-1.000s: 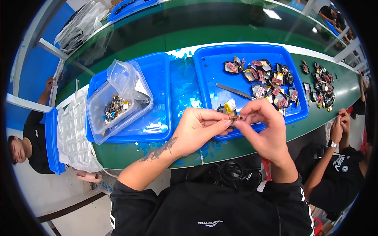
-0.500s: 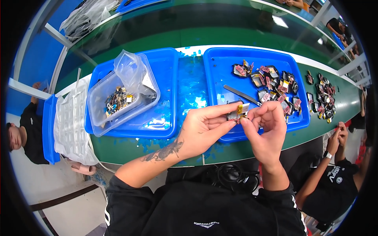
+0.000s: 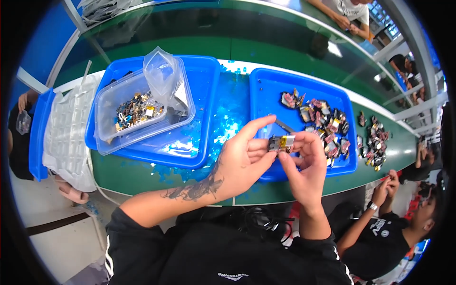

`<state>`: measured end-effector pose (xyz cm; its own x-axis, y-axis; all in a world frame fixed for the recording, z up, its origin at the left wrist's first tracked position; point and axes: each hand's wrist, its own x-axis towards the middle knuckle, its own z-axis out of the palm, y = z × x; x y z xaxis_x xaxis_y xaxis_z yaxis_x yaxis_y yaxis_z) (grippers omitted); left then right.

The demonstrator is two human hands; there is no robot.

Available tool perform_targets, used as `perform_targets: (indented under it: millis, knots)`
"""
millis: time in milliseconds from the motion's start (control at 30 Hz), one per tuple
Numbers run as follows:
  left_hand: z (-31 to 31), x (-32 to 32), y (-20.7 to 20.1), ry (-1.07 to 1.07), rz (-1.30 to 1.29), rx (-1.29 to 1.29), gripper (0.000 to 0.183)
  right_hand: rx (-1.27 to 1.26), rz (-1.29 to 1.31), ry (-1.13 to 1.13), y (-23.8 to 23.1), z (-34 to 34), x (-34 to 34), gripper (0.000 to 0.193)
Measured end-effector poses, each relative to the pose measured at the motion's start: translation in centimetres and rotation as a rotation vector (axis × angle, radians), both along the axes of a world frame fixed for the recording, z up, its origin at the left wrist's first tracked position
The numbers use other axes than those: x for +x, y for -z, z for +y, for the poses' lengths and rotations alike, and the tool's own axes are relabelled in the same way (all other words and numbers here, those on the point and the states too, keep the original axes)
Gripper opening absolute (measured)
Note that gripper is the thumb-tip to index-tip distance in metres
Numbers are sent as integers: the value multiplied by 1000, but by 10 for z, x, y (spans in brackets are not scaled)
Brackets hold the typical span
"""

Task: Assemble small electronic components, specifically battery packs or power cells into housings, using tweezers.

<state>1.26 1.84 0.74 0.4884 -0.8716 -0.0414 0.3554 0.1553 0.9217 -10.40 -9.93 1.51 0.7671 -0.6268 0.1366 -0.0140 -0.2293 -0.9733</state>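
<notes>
Over the green worktop (image 3: 121, 175), near its front edge, left hand (image 3: 244, 164) and right hand (image 3: 306, 173) pinch a part (image 3: 275, 143); black shirt (image 3: 190, 251) bears lettering (image 3: 232, 276).

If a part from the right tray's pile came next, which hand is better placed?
Probably the right hand: it is nearer the pile of parts, while the left hand lies farther left, holding the small device.

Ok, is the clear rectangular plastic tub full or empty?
Neither full nor empty: small loose multicoloured parts lie heaped low inside the clear tub.
</notes>
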Motion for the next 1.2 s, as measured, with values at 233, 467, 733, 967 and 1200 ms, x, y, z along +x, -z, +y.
perform_targets:
  millis: [233,467,733,967,1200]
  knots:
    - [13,4,-2,-291,-461,-40,78,92,164,-272,-34,-51,58,46]
    - [7,-2,7,-449,-1650,-491,50,142,209,-2,-26,-187,267,34]
    - [6,-7,24,-344,-1715,-508,46,166,97,208,28,-297,358,15]
    - [19,8,21,-294,-1764,-375,38,-432,429,402,71,-297,389,47]
    - [-1,13,25,-327,-1648,-430,36,-394,342,228,35,-358,357,19]
